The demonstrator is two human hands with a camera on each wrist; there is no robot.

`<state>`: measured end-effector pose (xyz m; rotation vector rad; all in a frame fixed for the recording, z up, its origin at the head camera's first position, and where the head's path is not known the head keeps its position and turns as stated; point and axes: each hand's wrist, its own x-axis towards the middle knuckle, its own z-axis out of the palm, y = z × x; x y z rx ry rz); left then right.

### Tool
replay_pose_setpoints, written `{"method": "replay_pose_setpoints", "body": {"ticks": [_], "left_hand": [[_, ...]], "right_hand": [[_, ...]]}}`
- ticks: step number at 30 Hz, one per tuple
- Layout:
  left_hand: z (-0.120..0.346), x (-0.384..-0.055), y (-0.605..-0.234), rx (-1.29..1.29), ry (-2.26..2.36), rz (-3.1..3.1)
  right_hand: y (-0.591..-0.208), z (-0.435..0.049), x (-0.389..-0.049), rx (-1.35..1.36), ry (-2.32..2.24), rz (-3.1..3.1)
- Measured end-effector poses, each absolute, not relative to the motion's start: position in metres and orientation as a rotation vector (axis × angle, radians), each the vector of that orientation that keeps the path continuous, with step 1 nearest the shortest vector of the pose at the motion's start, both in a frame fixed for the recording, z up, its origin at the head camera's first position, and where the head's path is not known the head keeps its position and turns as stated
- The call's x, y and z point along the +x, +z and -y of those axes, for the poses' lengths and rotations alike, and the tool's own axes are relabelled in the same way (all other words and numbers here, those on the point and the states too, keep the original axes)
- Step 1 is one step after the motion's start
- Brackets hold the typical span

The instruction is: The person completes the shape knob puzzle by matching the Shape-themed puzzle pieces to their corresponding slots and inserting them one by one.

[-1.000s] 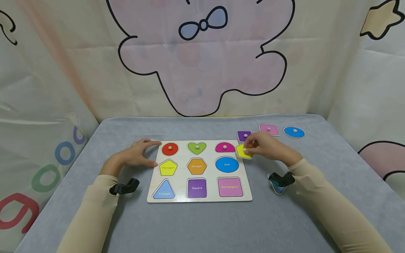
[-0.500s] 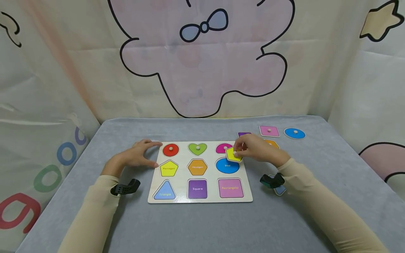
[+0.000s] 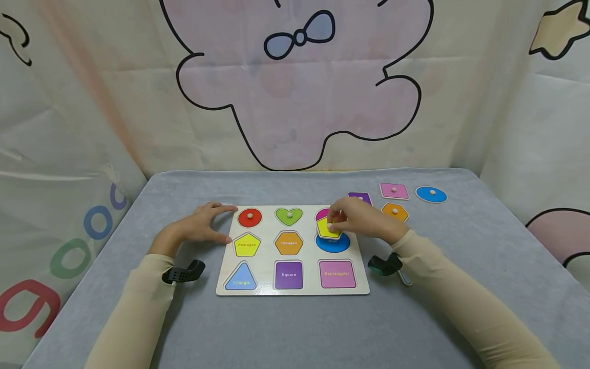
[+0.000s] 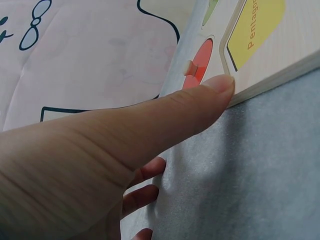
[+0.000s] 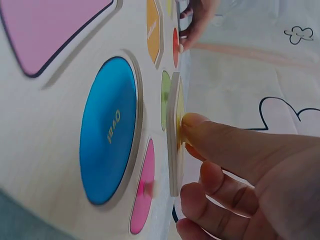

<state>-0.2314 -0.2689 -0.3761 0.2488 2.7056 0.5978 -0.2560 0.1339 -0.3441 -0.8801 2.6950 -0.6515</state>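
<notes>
My right hand [image 3: 366,218] pinches a yellow pentagon puzzle piece [image 3: 327,231] by its knob, holding it over the right side of the white shape puzzle board [image 3: 267,266]. In the right wrist view the pentagon piece [image 5: 175,145] is tilted on edge, raised above the board next to the blue oval recess [image 5: 110,130]. My left hand [image 3: 191,228] touches the board's left edge, thumb and forefinger spread apart. Its thumb [image 4: 185,115] presses the board's corner in the left wrist view. The red circle [image 3: 249,218], green heart [image 3: 289,217] and pink half-circle pieces sit in the top row.
Right of and behind the board lie a purple square piece [image 3: 360,196], a pink rectangle piece [image 3: 394,191], a blue oval piece [image 3: 430,194] and an orange hexagon piece [image 3: 395,211]. Another piece shows partly beneath the right wrist. A grey cloth covers the table.
My right hand has carried the yellow pentagon piece leftward from the board's right edge to over the oval recess, uncovering the orange hexagon piece. My left hand stays at the board's left edge.
</notes>
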Motion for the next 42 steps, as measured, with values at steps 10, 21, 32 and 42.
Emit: {"method": "replay_pose_setpoints", "body": {"ticks": [10,21,32,42], "left_hand": [[0.27,-0.23,-0.374,0.259,0.588,-2.71],[0.27,-0.229,-0.372,0.246,0.586,-2.708],[0.268,-0.231,-0.372,0.262,0.586,-2.718],[0.268,-0.23,-0.373,0.249,0.582,-2.721]], "right_hand": [[-0.344,-0.117,-0.254,-0.919,-0.713,-2.641],[-0.346,-0.095,-0.258,-0.98,-0.798,-2.581],[-0.348,-0.071,-0.261,-1.06,-0.893,-2.482],[-0.353,-0.041,-0.26,-1.032,-0.986,-2.391]]}}
